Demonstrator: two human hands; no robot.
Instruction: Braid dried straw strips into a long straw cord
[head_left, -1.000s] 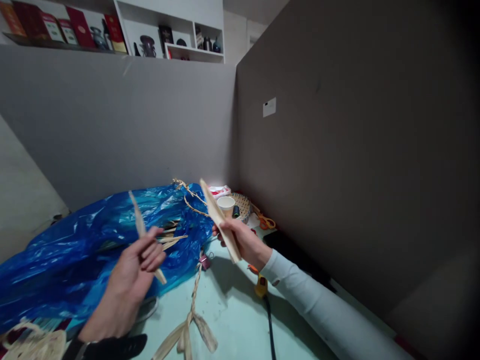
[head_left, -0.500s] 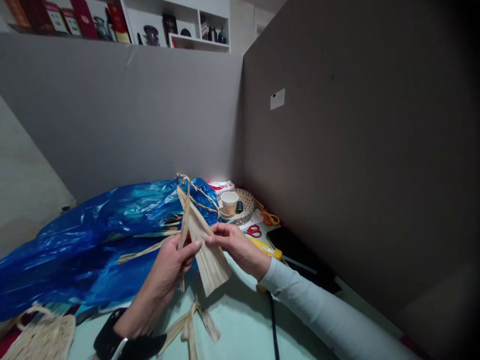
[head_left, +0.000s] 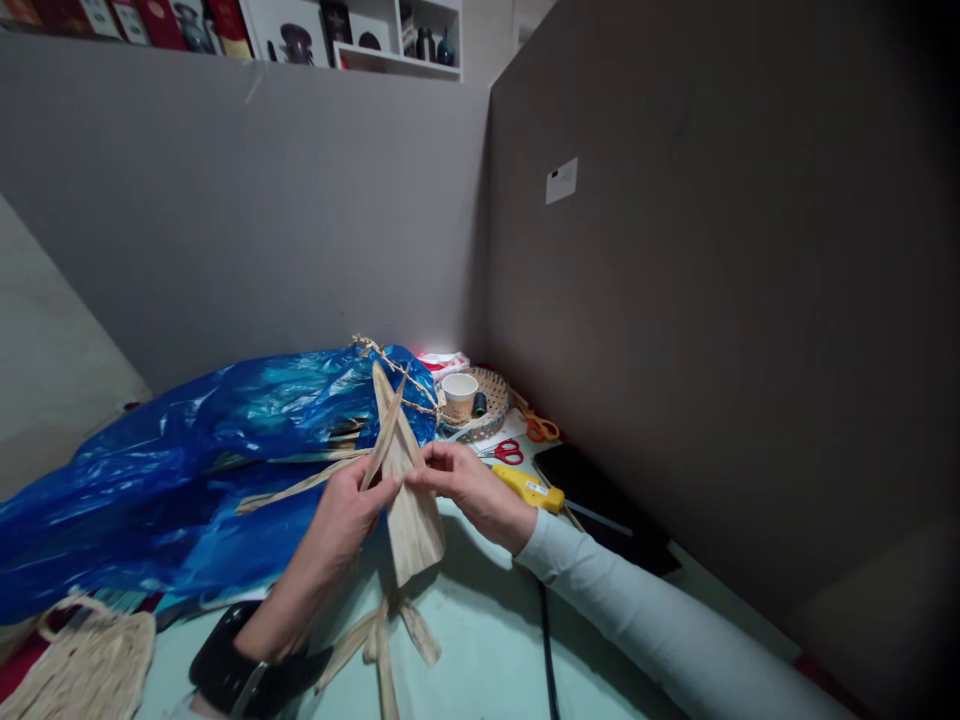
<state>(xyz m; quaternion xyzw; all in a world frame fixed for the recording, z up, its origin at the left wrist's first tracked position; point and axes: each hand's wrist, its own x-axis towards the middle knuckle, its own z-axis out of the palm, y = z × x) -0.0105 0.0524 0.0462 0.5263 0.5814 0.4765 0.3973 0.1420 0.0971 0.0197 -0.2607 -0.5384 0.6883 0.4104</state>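
Observation:
Between my two hands a dry corn husk [head_left: 415, 525] is held up over the table, its pointed tip upward and its broad end down. My left hand [head_left: 352, 500] pinches its left edge together with a narrow husk strip [head_left: 387, 438] that crosses in front of it. On the opposite edge, the thumb and fingers of my right hand [head_left: 472, 488] are closed on the wide husk. Below them, a tied bunch of husk strips [head_left: 384, 650] lies on the pale green table [head_left: 480, 640].
A blue plastic bag [head_left: 187, 450] with husks covers the left side. Behind my right hand are a yellow glue gun [head_left: 529, 490], red-handled scissors [head_left: 508, 452], orange-handled scissors [head_left: 541, 428], and a woven basket [head_left: 495, 395] beside a paper cup [head_left: 459, 393]. A woven piece [head_left: 97, 665] lies front left.
The wide husk has turned more upright and shifted slightly left. The narrow strip now leans right across it. Both hands keep their pinch, and the view has tilted down a little.

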